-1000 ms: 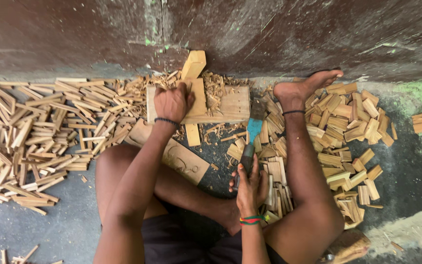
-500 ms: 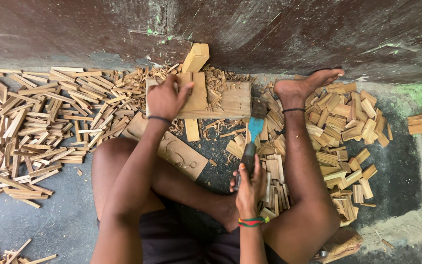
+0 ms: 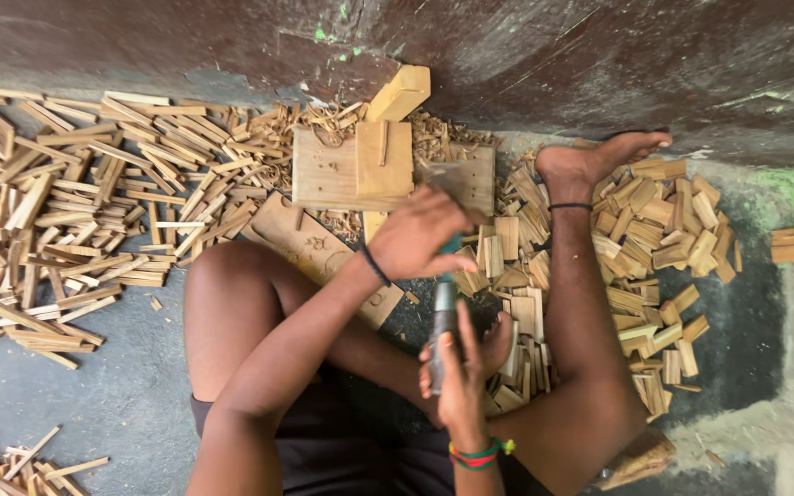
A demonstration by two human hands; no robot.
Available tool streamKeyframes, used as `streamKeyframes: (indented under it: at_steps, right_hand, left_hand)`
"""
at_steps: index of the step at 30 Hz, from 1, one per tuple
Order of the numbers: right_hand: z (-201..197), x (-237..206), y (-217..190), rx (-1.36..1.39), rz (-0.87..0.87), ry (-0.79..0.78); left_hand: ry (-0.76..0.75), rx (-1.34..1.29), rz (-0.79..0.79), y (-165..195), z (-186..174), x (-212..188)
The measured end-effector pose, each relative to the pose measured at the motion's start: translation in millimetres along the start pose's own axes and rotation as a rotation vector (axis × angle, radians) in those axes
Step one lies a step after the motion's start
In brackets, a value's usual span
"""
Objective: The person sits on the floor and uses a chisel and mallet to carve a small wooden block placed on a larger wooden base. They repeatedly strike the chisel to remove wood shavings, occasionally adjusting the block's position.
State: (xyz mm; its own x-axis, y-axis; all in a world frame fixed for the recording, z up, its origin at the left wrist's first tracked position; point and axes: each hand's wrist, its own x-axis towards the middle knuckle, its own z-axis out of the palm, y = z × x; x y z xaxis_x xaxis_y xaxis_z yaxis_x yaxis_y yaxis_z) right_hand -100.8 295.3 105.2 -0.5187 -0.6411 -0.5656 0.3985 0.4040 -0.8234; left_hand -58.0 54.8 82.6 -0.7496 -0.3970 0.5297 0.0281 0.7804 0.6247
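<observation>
I sit cross-legged on the floor. My right hand (image 3: 463,367), wearing a coloured bracelet, grips the dark handle of a hand tool (image 3: 443,317) that stands upright between my legs. My left hand (image 3: 420,234), with a black wristband, is curled over the tool's teal upper end. It is blurred, so I cannot tell what it holds. Just beyond it a wooden block jig (image 3: 333,170) lies against the wall, with a pale upright piece (image 3: 384,156) on top.
A wide heap of thin wooden sticks (image 3: 57,211) covers the floor on the left. Short cut wooden pieces (image 3: 668,230) are piled on the right around my right foot (image 3: 590,161). Shavings lie by the dark wall (image 3: 553,64). A flat board (image 3: 310,243) rests near my left knee.
My left hand has left the wooden block jig and come back to the tool's upper end. My right hand still holds the handle.
</observation>
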Motion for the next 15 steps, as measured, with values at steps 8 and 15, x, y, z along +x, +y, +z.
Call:
streamKeyframes:
  at_steps: [8, 15]
  right_hand:
    - [25, -12, 9, -0.005, 0.066, -0.093]
    - [34, -2, 0, -0.059, 0.079, -0.108]
  left_hand:
    - [-0.061, -0.044, 0.101, -6, 2, -17]
    - [-0.021, -0.031, 0.028, -15, -5, -16]
